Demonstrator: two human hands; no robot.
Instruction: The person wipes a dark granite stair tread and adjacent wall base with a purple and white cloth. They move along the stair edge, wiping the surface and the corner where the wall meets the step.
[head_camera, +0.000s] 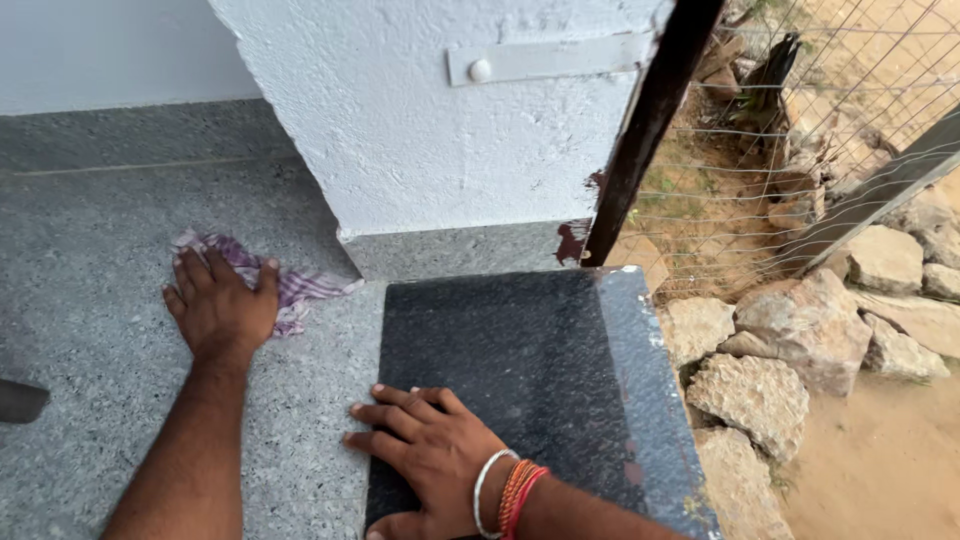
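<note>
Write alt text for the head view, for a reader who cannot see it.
The left hand presses a purple-and-white checked cloth flat on a grey speckled stone floor, while the right hand, bangles at the wrist, rests on a dark polished stone slab. Beyond stand a white wall, wire fence and rough rocks.

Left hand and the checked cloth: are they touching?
Touching. The head view shows the left hand pressed flat on the checked cloth, fingers covering part of it.

Two hands (300, 380), one cloth (290, 280)
</note>
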